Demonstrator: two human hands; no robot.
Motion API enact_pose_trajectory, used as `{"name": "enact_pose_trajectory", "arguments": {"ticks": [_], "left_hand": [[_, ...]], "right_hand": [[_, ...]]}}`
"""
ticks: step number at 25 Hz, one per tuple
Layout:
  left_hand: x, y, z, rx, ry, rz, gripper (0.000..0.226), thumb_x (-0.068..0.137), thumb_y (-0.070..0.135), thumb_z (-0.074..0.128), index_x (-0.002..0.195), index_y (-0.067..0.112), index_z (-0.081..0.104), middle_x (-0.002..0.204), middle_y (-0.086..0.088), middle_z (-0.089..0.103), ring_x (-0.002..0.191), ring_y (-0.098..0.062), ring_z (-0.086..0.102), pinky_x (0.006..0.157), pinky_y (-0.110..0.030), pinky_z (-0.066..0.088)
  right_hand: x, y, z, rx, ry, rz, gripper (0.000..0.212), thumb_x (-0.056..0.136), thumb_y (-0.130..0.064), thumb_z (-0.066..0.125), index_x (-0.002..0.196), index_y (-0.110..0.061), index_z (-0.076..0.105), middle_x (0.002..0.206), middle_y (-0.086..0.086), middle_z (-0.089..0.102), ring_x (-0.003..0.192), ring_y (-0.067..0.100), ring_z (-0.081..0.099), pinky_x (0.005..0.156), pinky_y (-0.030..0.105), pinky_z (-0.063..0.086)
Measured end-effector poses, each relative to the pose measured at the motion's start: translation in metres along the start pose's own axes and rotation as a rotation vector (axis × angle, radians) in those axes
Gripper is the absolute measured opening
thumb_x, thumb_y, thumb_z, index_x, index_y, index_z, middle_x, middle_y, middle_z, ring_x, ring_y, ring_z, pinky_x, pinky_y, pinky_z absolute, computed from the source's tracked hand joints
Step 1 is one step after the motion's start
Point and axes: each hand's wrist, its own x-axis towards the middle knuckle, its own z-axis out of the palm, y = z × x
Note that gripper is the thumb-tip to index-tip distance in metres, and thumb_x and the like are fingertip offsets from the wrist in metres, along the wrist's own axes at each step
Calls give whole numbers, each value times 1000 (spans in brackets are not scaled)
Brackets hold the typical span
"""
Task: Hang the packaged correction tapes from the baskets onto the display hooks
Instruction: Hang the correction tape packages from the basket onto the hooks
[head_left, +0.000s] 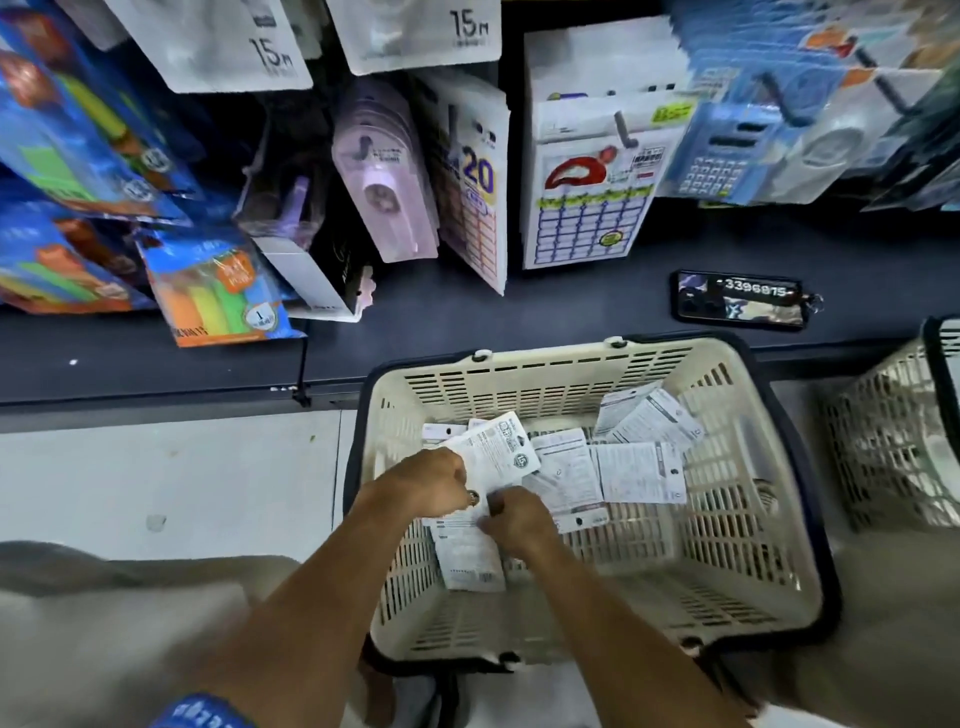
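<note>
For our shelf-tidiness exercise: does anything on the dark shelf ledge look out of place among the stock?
Yes. A phone with a numbered tag lies flat on the shelf ledge, unpackaged among hanging goods. A highlighter pack also leans tilted on the ledge.

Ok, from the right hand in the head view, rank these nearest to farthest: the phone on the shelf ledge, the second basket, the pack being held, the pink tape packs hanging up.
From the right hand:
1. Held pack, pinched at the hand, inside the cream basket.
2. Second basket, off to the right.
3. Phone, on the ledge, up and right.
4. Pink tape packs, hanging above, slightly left.
</note>
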Motion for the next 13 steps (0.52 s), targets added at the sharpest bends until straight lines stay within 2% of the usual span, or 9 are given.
{"name": "enact_pose_trajectory", "arguments": {"ticks": [1, 3, 5, 6, 8, 10, 11, 12, 13], "left_hand": [[3, 1, 1, 4, -23, -26, 44, 91, 29, 71, 133, 19, 61, 138, -5, 60, 119, -23, 60, 89, -29, 46], [7, 6, 4, -78, -118, -47, 76, 85, 36, 80, 149, 17, 44, 148, -6, 54, 127, -24, 57, 92, -30, 46], [11, 14, 5, -340, -244, -40, 113, 76, 41, 88, 162, 23, 17, 160, -7, 42, 138, -29, 48, 100, -36, 46], [13, 18, 5, -442, -279, -30, 122, 73, 43, 90, 163, 30, 10, 162, -7, 38, 141, -31, 45, 104, -40, 45], [17, 21, 9, -489, -254, -22, 113, 76, 33, 89, 162, 32, 16, 154, -8, 48, 133, -29, 52, 94, -41, 51], [24, 15, 13, -451, -56, -54, 71, 86, 16, 78, 149, 16, 46, 125, -8, 64, 106, -23, 64, 74, -38, 57], [28, 9, 14, -463, 63, -90, 48, 91, 17, 72, 137, 11, 59, 113, -7, 69, 96, -22, 67, 74, -38, 59], [29, 4, 14, -483, 146, -121, 34, 96, 22, 68, 128, 13, 66, 108, -7, 72, 92, -24, 69, 77, -36, 59], [27, 0, 14, -498, 199, -135, 31, 98, 28, 66, 126, 17, 68, 109, -7, 73, 93, -25, 70, 77, -34, 59]], "right_hand": [[0, -3, -3, 48, 40, -3, 7, 90, -19, 66, 90, -16, 72, 96, 8, 72, 95, 27, 68, 83, 35, 54], [-4, -10, -24, 296, 110, 68, 11, 91, -14, 62, 81, -16, 66, 87, 6, 68, 83, 24, 65, 80, 36, 53], [-8, -14, -49, 551, 175, 116, 15, 93, -13, 64, 78, -16, 65, 82, 6, 68, 76, 18, 64, 81, 39, 55], [-9, -15, -59, 595, 176, 87, 15, 93, -15, 65, 78, -15, 66, 82, 6, 71, 76, 17, 66, 76, 36, 56], [-9, -22, -68, 710, 105, 24, 19, 96, -19, 65, 81, -9, 71, 86, 9, 76, 81, 22, 72, 66, 29, 57], [0, -27, -61, 842, 30, 21, 26, 100, -27, 60, 87, -9, 72, 98, 12, 78, 89, 28, 74, 73, 37, 62], [8, -27, -55, 845, 76, 58, 21, 101, -28, 60, 93, -12, 70, 108, 13, 76, 94, 30, 73, 78, 41, 60], [16, -24, -52, 741, 160, 105, 13, 99, -27, 62, 103, -15, 65, 118, 12, 71, 100, 31, 70, 84, 42, 58], [25, -18, -49, 539, 223, 150, 23, 96, -27, 66, 115, -17, 57, 125, 10, 65, 107, 32, 66, 90, 43, 56]]}}
